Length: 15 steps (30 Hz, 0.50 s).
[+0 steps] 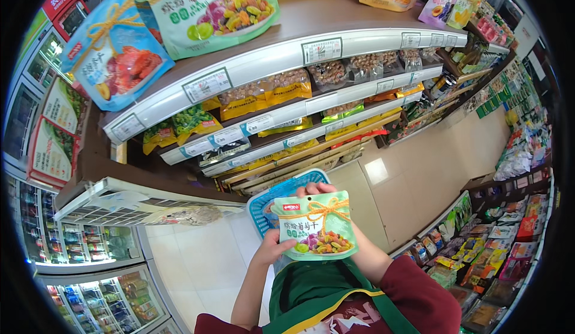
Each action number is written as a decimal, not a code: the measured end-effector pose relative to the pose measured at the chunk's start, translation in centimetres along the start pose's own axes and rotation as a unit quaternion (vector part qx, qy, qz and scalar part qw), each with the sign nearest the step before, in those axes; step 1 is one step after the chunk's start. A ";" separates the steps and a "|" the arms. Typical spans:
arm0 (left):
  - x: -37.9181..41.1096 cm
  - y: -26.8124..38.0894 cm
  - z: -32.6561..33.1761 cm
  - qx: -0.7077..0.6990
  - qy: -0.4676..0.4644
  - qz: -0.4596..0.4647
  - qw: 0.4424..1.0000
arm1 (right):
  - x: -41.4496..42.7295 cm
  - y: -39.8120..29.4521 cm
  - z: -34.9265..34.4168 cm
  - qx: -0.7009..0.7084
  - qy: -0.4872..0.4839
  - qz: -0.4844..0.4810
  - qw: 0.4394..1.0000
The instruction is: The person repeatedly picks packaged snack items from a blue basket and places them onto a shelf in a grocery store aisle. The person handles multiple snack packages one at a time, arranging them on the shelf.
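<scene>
A green and white stand-up pouch of dried raisins (316, 226), printed with fruit and a yellow cord bow, is held in front of my body. My left hand (271, 246) grips its lower left edge, thumb on the front. My right hand (316, 189) is behind the pouch at its top edge; the fingers show above it, while the palm and wrist are hidden. Behind and beneath the pouch is a blue plastic shopping basket (262, 208) with a pale rim. Part of a package (270, 208) shows inside it, mostly covered by the pouch.
A matching green pouch (215, 12) and a blue dried-fruit pouch (119, 55) stand on the top shelf (310, 8). Bagged snacks (267, 93) fill lower shelves. A white wire rack (134, 201) juts out at left, before glass-door coolers (103, 298). Packaged goods (489, 253) line the right.
</scene>
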<state>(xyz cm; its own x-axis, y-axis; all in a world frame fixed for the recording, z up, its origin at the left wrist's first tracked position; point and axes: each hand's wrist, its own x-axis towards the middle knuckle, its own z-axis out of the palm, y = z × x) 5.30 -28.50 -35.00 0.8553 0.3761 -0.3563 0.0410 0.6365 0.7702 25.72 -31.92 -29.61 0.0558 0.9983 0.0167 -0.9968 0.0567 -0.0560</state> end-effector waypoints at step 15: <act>-5.4 5.4 4.3 0.034 0.199 0.226 0.953 | -7.3 -1.5 6.5 -0.652 0.042 0.002 0.757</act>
<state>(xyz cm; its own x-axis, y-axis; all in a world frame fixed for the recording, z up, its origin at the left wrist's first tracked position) 3.17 -29.98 -26.65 0.5297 0.8363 -0.1418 -0.2407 0.3085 0.9203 26.41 -39.34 -23.17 0.1102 0.9928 -0.0462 -0.0970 -0.0355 -0.9947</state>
